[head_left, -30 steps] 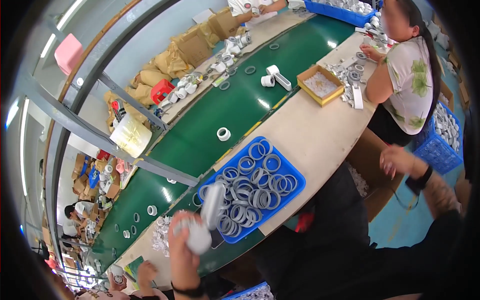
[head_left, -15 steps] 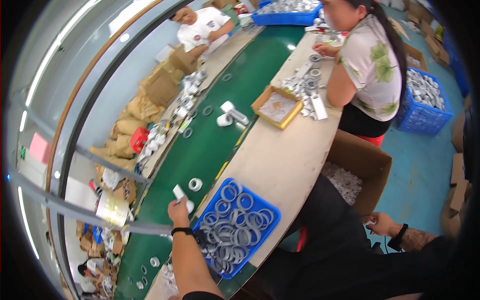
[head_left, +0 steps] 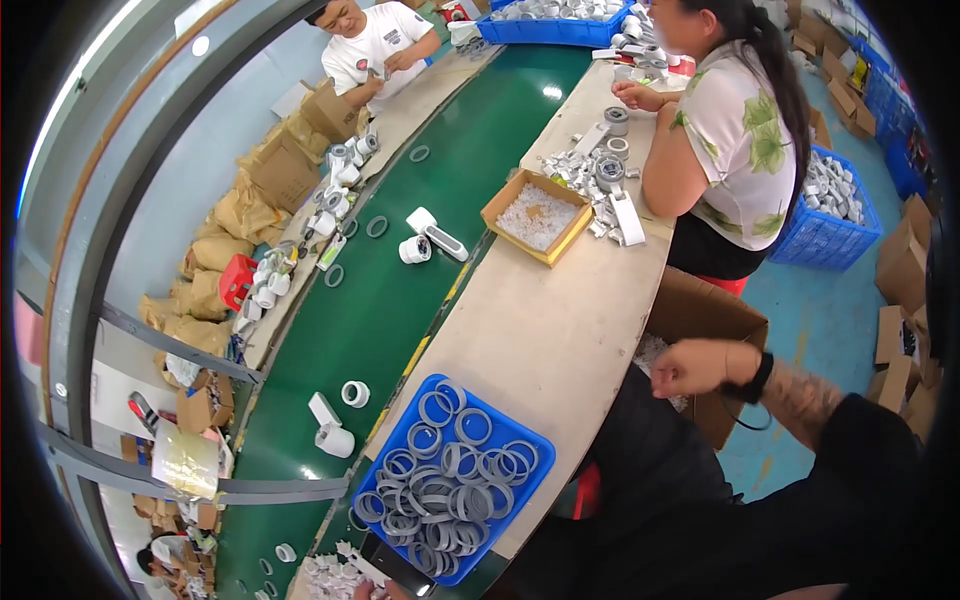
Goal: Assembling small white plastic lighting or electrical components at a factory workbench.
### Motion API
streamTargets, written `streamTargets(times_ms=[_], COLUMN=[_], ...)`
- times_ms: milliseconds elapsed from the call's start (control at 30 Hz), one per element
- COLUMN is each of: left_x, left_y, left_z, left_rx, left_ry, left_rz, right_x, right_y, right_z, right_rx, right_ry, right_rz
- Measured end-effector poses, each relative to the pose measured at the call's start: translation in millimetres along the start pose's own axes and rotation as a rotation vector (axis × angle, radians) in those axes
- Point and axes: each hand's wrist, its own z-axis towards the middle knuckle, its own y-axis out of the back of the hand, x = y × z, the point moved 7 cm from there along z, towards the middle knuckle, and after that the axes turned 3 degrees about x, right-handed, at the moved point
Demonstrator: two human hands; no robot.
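Observation:
My right hand (head_left: pixel 695 368) is raised over the cardboard box (head_left: pixel 715 300) beside my leg, its fingers curled together and slightly blurred; what they hold, if anything, is hidden. At the lower edge, only a bit of my left hand (head_left: pixel 378 591) shows, next to a pile of small white plastic pieces (head_left: pixel 335 577) and a flat black slab like a phone (head_left: pixel 392 563). Its fingers are mostly cut off. Close by, a blue tray (head_left: pixel 545 440) full of grey rings (head_left: pixel 470 427) lies on the table. On the green belt lie a white cylindrical part (head_left: pixel 335 440) and a white ring-shaped part (head_left: pixel 355 393).
The green conveyor belt (head_left: pixel 400 300) runs along the table's left side, carrying more white parts and grey rings. A yellow-edged carton (head_left: pixel 550 258) of small white pieces stands ahead. One co-worker (head_left: pixel 740 140) sits at right, another (head_left: pixel 375 50) across the belt. A grey metal bar (head_left: pixel 290 490) crosses at left.
My left hand has left the white parts on the belt and drawn back to the lower edge. My right hand has risen from beside the box to above it. The view has shifted slightly.

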Motion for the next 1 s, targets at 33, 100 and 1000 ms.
streamTargets(times_ms=[33,100,1000], left_x=[31,80,94], left_y=[9,17,32], left_z=[-13,-32,-10], left_rx=[-0.046,-0.101,-0.407], left_ry=[-0.057,-0.070,-0.212], left_rz=[0.090,0.191,0.185], right_x=[46,154,368], right_y=[29,92,95], right_z=[9,40,200], right_rx=[0.125,0.152,-0.144], right_ry=[0.073,0.186,0.724], right_rz=[0.067,-0.021,0.311])
